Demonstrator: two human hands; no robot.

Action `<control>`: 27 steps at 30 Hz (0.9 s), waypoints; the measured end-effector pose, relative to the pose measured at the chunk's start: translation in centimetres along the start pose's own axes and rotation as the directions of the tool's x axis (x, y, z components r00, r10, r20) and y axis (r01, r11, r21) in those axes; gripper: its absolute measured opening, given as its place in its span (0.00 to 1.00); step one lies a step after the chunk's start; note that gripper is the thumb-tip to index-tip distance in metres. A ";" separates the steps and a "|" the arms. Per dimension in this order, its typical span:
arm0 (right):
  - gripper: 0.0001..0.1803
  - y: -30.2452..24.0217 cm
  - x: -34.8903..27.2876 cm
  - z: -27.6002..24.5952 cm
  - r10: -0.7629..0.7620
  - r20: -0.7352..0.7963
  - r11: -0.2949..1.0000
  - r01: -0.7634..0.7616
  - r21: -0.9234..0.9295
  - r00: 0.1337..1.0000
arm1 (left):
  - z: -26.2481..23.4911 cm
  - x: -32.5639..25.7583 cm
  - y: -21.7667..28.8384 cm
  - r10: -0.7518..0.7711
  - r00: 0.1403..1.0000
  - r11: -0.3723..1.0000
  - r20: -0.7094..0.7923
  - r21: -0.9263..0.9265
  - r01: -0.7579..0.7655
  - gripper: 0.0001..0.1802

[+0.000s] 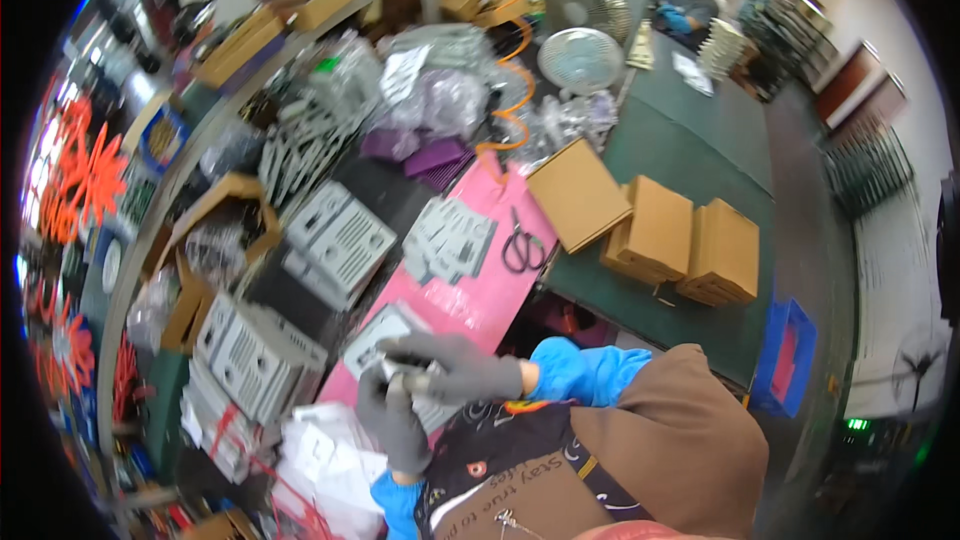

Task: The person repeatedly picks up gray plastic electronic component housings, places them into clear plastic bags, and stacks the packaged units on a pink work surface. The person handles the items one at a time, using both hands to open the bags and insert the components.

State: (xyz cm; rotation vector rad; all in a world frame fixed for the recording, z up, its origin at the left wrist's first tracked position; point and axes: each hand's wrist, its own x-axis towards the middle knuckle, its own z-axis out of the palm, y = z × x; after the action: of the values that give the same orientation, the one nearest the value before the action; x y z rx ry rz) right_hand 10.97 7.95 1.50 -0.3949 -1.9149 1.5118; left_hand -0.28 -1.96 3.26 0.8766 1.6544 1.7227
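Over near end of smooth pink sheet (490, 285), grey-gloved left hand (396, 425) pointing far, grey-gloved right hand (458, 368) stretched leftward; both curled closed on small pale piece (392, 370), outline blurred; flat slotted grey panels (345, 240) stacked left.

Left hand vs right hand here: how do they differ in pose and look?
Direction: the left hand reaches upward from the picture's lower edge; the right hand reaches leftward across the body.
Position: the left hand sits lower in the picture than the right hand.
Sleeve: the left hand's blue sleeve shows less than the right hand's blue sleeve.
Shared: both wear grey gloves, fingers close together.
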 end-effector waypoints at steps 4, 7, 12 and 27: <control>0.22 1.4 0.2 -0.1 0.409 0.029 0.866 -0.397 0.305 0.912 | -1.3 0.2 -2.3 -0.145 0.989 0.988 0.026 -0.050 0.146 0.13; 0.19 7.1 -0.7 0.7 0.367 -0.263 0.927 -0.327 0.183 0.892 | -2.7 -0.1 -4.1 -0.198 0.980 0.974 0.005 -0.111 0.197 0.12; 0.16 6.9 0.2 1.3 0.376 -0.359 0.926 -0.363 0.105 0.855 | -5.2 -1.4 -6.8 -0.421 0.905 0.806 -0.062 -0.483 0.342 0.13; 0.20 7.5 1.8 6.0 0.203 -0.462 0.852 -0.388 -0.351 0.863 | -4.8 -3.1 -6.7 -0.348 0.918 0.933 -0.189 -0.167 0.319 0.11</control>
State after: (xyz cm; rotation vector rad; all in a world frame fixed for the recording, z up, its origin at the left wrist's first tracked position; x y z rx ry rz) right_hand 4.57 6.69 -5.69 -1.1736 -1.8850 1.0435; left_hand -2.44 -6.98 -3.63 0.3253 1.6874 1.7054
